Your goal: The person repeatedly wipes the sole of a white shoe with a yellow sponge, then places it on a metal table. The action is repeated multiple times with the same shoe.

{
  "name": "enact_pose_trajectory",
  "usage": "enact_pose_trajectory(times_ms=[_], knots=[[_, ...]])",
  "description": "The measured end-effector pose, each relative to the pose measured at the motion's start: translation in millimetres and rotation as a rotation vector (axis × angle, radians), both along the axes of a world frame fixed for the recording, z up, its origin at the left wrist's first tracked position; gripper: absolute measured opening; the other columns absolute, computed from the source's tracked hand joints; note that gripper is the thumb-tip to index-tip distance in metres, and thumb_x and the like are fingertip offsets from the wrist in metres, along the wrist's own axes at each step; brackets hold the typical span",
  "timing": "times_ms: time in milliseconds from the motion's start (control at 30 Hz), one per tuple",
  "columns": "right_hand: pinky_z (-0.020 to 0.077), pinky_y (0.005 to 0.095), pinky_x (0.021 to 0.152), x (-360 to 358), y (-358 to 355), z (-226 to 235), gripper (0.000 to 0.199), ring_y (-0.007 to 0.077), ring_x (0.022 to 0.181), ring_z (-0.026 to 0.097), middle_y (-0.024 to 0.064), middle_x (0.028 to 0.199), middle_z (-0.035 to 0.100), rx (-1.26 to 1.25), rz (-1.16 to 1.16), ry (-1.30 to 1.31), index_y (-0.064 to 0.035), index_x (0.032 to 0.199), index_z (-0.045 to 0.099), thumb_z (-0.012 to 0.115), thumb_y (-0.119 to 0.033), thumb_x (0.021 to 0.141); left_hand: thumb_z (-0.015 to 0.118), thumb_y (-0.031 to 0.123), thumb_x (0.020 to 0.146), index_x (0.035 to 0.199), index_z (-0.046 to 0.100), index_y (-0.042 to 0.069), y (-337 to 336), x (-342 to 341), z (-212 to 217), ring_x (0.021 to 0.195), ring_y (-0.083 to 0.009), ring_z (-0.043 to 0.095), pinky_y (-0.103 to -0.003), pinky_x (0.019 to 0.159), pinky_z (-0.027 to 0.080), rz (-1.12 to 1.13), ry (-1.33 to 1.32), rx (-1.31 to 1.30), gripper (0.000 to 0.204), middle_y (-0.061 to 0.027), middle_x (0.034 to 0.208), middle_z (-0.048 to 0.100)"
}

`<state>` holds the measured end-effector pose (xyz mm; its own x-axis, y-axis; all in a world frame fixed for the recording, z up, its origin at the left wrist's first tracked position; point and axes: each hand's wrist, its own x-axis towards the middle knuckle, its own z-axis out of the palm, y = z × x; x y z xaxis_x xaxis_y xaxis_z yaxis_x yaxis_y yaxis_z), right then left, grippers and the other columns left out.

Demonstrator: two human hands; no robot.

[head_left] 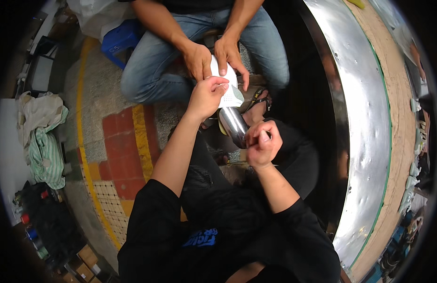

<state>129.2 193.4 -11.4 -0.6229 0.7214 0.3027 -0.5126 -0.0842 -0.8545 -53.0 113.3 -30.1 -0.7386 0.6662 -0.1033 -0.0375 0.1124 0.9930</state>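
A white piece with rows of small holes [231, 98], resembling a shoe upper, lies over the far end of a shiny rounded metal form [233, 126]. At its left edge, my left hand [209, 96] has thumb and fingers pinched together on the white material. My right hand [264, 144] is closed in a fist at the near end of the metal form; whatever is inside it is hidden. Across from me, another person's left-side hand [197, 61] and right-side hand [230, 56] press on the far part of the white piece.
The other person sits close in front, knees apart, with a blue plastic stool [120, 41] beside them. To the right runs a long metal-covered bench [364, 122] with a wooden edge. Striped cloth [48, 158] lies at the left, beyond the yellow floor line [80, 104].
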Motion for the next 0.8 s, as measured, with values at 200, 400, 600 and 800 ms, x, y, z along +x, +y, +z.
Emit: enact_pose_trajectory(times_ms=[200, 400, 600, 800], knots=[[0.0373, 0.0263, 0.049, -74.0, -9.7, -18.4, 0.026, 0.0121, 0.051, 0.041, 0.006, 0.065, 0.047, 0.094, -0.241, 0.041, -0.0026, 0.09, 0.05, 0.052, -0.026, 0.1, 0.064, 0.007, 0.101, 0.12, 0.062, -0.008, 3.0, -9.3, -0.7, 0.089, -0.0115, 0.067, -0.029, 0.077, 0.054, 0.066, -0.137, 0.065, 0.025, -0.0106, 0.101, 0.073], [0.0477, 0.0285, 0.079, 7.1, -11.3, 3.4, 0.027, 0.0203, 0.098, 0.058, 0.0142, 0.11, 0.058, 0.417, 0.185, -0.29, -0.0022, 0.112, 0.059, 0.055, -0.027, 0.103, 0.069, 0.002, 0.093, 0.106, 0.064, -0.002, -20.4, 8.5, 28.4, 0.095, -0.0173, 0.067, -0.034, 0.083, 0.054, -0.214, 0.027, -0.075, 0.014, -0.0098, 0.102, 0.072], [0.0468, 0.0281, 0.044, 58.8, -58.0, -27.5, 0.041, 0.0145, 0.053, 0.057, 0.0056, 0.084, 0.059, -0.748, 0.567, -1.085, -0.0038, 0.143, 0.044, 0.055, -0.021, 0.107, 0.08, 0.018, 0.077, 0.105, 0.071, 0.008, -46.5, 58.5, 59.7, 0.138, -0.0392, 0.046, -0.06, 0.116, 0.033, -0.517, 0.988, -0.346, 0.031, -0.0102, 0.127, 0.064], [0.0543, 0.0543, 0.066, 20.5, -31.4, -126.7, 0.04, 0.0491, 0.073, 0.067, 0.0306, 0.084, 0.069, 0.409, 0.265, -1.197, 0.0032, 0.11, 0.062, 0.048, -0.035, 0.107, 0.079, 0.025, 0.075, 0.113, 0.07, 0.017, -11.7, 28.5, 54.2, 0.14, -0.0345, 0.048, -0.06, 0.124, 0.023, -0.767, 1.453, -0.351, 0.039, -0.008, 0.125, 0.064]])
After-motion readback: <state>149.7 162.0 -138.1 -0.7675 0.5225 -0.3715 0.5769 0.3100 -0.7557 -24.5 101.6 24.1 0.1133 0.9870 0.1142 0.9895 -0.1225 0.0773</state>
